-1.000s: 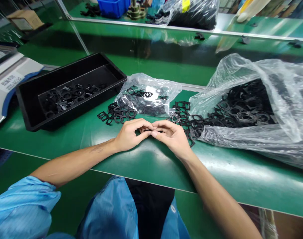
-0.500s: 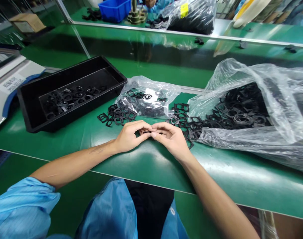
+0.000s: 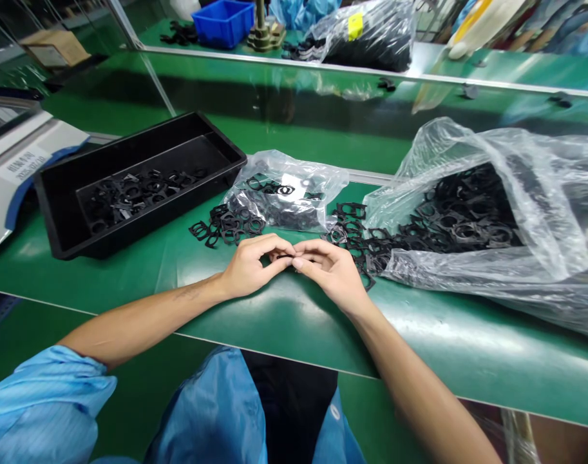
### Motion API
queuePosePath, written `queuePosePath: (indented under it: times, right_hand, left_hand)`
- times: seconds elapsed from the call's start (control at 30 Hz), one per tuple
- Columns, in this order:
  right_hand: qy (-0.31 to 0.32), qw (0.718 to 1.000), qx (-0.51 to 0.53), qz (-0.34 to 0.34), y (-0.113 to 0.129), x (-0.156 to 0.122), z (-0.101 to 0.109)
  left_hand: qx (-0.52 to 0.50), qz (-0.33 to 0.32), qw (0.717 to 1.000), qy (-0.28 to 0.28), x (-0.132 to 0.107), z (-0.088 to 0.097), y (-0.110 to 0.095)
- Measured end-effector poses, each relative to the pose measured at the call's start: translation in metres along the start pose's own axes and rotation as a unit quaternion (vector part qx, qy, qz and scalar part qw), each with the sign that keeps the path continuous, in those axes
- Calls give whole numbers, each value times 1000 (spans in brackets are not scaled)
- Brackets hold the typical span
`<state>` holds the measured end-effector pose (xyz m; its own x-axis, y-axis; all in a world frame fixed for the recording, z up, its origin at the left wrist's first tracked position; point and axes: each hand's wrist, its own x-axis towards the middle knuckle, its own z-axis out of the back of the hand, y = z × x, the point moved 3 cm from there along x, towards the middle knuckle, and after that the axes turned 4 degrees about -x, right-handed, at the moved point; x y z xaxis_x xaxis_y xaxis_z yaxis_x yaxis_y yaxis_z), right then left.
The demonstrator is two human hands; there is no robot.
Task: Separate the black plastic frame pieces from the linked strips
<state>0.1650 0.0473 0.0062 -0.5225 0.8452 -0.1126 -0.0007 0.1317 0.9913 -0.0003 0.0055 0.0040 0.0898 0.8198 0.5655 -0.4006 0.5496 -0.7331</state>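
Note:
My left hand (image 3: 256, 263) and my right hand (image 3: 333, 269) meet fingertip to fingertip above the green table (image 3: 274, 328). Between them they pinch a small black plastic part (image 3: 286, 257), mostly covered by the fingers. Just beyond my left hand lies a small pile of black ring-shaped parts (image 3: 226, 225). More loose black parts (image 3: 359, 238) lie beyond my right hand and run into a large open plastic bag (image 3: 540, 212) full of them. Behind both hands rests a smaller clear bag (image 3: 317, 177) holding similar parts and a white label.
A black tray (image 3: 74, 241) with black parts stands at the left, beside a white and blue machine (image 3: 28, 161). Beyond a raised metal-edged rail (image 3: 284, 58) are a blue bin (image 3: 223, 24), a filled plastic bag (image 3: 371, 38) and a person's blue sleeve (image 3: 303, 11).
Both hands keep almost the same pinched pose. The view has shifted very slightly. Across the rail, the other person's hand has gone out of sight.

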Motion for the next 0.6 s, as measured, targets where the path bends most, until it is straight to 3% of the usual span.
queuePosePath:
  times: [0.6]
  right_hand:
    - [11, 1000, -25, 4, -4, 2, 2]
  left_hand:
    - [-3, -4, 1000, 4, 1, 0, 0]
